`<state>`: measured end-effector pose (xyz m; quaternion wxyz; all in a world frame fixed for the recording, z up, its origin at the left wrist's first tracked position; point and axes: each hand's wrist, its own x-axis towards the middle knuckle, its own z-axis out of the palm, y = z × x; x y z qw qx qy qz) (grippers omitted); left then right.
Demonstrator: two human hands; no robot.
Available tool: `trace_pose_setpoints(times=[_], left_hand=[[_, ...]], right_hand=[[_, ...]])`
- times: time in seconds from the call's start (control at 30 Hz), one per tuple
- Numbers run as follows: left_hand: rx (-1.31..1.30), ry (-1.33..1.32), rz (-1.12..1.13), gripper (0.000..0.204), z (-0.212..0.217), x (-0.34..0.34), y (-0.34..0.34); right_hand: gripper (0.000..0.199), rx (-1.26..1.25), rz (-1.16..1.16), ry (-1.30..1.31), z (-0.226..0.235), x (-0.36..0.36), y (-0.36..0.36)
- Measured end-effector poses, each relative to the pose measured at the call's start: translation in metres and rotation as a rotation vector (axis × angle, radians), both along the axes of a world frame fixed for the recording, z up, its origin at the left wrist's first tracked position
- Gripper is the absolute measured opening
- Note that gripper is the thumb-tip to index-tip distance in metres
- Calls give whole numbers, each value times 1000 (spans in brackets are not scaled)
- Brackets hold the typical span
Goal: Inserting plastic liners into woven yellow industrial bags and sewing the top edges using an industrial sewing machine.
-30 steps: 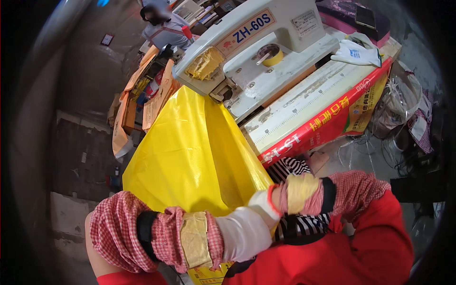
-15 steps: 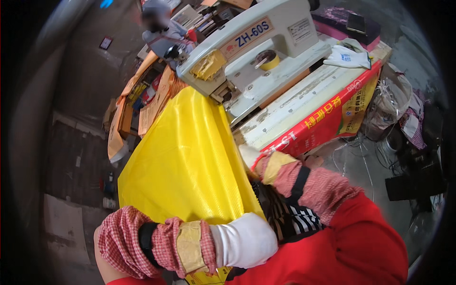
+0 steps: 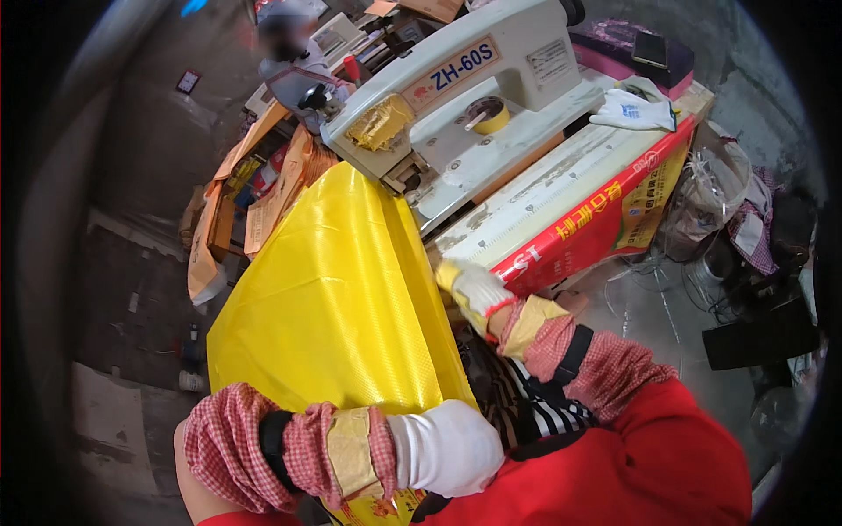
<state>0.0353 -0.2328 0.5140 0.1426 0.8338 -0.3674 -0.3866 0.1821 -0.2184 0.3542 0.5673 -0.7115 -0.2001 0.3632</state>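
A large yellow plastic woven sheet or bag (image 3: 324,307) hangs in front of me. Its top reaches the head end of a pale grey machine (image 3: 509,96) with a long arm, shaped like an industrial sewing machine. My left hand (image 3: 447,447), in a white glove, rests bent over the lower part of the yellow sheet; its fingers are hidden from sight. Beside the sheet's right edge is my right hand (image 3: 478,294), in a white and yellow glove. Its fingers are partly turned away and slightly blurred, so its grip is unclear.
A roll of yellow tape (image 3: 487,115) sits on the machine bed. On the bench's right end lies a white glove (image 3: 633,109), near a phone (image 3: 650,49). Orange sheets (image 3: 272,206) hang at the left. Behind the machine is another person (image 3: 303,83). A pale sack (image 3: 715,184) stands at right.
My right hand has shifted slightly right and more of its glove shows. The whole scene has slid a little left in view. My left hand stays nearly where it was.
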Motion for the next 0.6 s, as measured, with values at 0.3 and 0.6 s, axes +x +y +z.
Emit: trace_pose_setpoints(times=[0.3,0.6], left_hand=[[333,192,-123,21,16,21,-29],[608,153,-57,23,21,78,-9]], right_hand=[[34,-574,-66,-1111,29,-8,33],[15,403,436,-617,-36,24,93]])
